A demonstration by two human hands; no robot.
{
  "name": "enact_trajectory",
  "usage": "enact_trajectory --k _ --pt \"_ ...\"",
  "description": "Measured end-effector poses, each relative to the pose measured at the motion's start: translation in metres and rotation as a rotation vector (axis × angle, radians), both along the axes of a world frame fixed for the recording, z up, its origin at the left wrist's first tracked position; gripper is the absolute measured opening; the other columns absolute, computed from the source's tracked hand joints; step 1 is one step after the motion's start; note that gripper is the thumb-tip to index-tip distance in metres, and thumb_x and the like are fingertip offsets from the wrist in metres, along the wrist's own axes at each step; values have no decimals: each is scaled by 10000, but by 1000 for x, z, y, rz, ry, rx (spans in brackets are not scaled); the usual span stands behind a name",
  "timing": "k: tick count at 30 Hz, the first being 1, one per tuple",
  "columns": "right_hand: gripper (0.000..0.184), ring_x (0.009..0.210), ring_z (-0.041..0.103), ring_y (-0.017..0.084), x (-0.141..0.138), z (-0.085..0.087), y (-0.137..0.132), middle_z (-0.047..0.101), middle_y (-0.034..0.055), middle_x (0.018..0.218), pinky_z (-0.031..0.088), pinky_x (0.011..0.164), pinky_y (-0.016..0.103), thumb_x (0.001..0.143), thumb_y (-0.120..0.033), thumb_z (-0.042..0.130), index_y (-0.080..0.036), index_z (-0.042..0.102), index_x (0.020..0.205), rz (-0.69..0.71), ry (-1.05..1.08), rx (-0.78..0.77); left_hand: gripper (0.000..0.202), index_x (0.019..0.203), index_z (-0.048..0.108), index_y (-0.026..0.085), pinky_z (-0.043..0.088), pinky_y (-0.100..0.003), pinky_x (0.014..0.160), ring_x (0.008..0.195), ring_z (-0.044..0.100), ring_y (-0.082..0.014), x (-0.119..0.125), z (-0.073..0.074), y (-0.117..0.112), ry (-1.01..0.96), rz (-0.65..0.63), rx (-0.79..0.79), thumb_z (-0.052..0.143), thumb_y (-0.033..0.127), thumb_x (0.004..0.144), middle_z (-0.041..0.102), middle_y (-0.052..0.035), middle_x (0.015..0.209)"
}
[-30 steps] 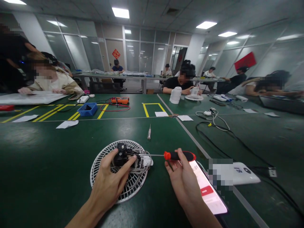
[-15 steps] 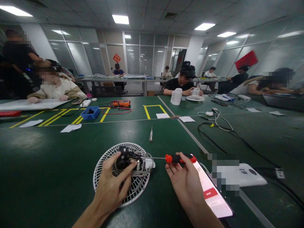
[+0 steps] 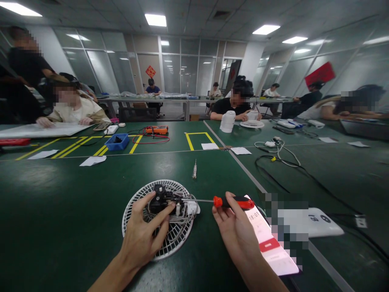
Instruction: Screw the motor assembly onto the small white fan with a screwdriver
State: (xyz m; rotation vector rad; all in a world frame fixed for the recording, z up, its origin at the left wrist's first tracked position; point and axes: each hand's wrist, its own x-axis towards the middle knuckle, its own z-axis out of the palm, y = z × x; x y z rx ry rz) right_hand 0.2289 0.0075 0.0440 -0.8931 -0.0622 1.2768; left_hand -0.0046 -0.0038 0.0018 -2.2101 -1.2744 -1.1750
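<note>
A white round fan grille point(image 3: 133, 202) lies flat on the green table point(image 3: 60, 211) in front of me. On it sits a small black motor assembly point(image 3: 161, 199) with wires and a white part point(image 3: 192, 208). My left hand point(image 3: 142, 237) grips that assembly between thumb and fingers. My right hand point(image 3: 235, 229) is closed round the red and black handle of a screwdriver point(image 3: 232, 202). Its thin shaft runs left and the tip meets the assembly.
A lit phone point(image 3: 270, 243) lies by my right wrist, a white device point(image 3: 319, 223) beyond it. A small tool point(image 3: 194, 169) lies past the grille. Black and white cables point(image 3: 279, 156) trail at right. A blue tray point(image 3: 118, 142), papers and several seated people are farther back.
Both hands keep their grips. The view shifted slightly; the screwdriver stays pressed to the motor assembly, with my right fingers slightly shifted on the handle.
</note>
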Motion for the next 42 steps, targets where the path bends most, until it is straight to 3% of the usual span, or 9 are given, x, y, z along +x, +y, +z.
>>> enact_trajectory --k 3,8,12,15,19,24,32,38,42 --pt "364 743 730 162 0 -1 0 719 -6 839 632 642 244 689 -129 868 -210 671 984 -3 -10 2 337 1211 730 273 539 -494 1044 1321 496 -302 0 0 0 -1 9 7 673 163 897 399 -144 1466" --pt "387 930 751 204 4 6 2 753 57 946 639 849 291 642 -1 756 -165 669 982 3 41 -3 351 1211 725 289 560 -458 1041 1302 529 -273 -3 -2 -1 -24 16 21 676 145 895 434 -122 1447" --pt "328 989 739 231 5 8 2 742 81 1001 639 846 312 711 -158 802 -189 675 1011 36 35 -28 349 1189 735 277 572 -428 1038 1286 551 -260 -3 -2 -1 -46 5 45 688 124 878 457 -117 1427" --pt "342 812 723 184 4 7 1 705 38 897 630 696 267 746 -287 829 -223 687 1051 29 0 -57 346 1174 739 265 580 -414 1031 1272 563 -253 -2 -1 -1 -50 0 58 690 106 870 473 -117 1413" --pt "332 731 688 145 2 8 0 694 14 873 584 620 221 736 -221 816 -214 690 1043 -2 -7 -37 345 1171 736 262 600 -404 1004 1253 580 -252 0 2 -1 -45 13 70 700 111 862 477 -116 1404" --pt "370 930 730 196 3 9 2 731 50 954 622 822 287 679 -69 759 -191 664 1014 -38 15 -21 384 1226 711 274 601 -436 1006 1255 576 -267 0 1 -1 -16 40 62 701 135 868 470 -124 1398" --pt "352 781 721 172 -1 7 0 705 14 872 612 651 243 720 -191 840 -232 647 1011 1 -11 -24 409 1266 687 274 596 -449 1009 1266 560 -277 0 1 1 -1 36 37 683 145 878 460 -130 1404" --pt "394 960 730 212 6 8 2 724 28 953 630 860 325 615 -65 769 -216 631 952 14 -27 15 437 1302 662 272 589 -454 1009 1272 551 -288 0 2 -1 14 50 31 678 160 880 446 -134 1411" --pt "413 925 731 216 5 6 2 717 33 938 636 793 318 642 -141 800 -234 622 1003 32 -22 -2 464 1334 628 278 585 -463 996 1268 544 -293 0 3 -1 41 41 35 665 151 889 434 -145 1418"
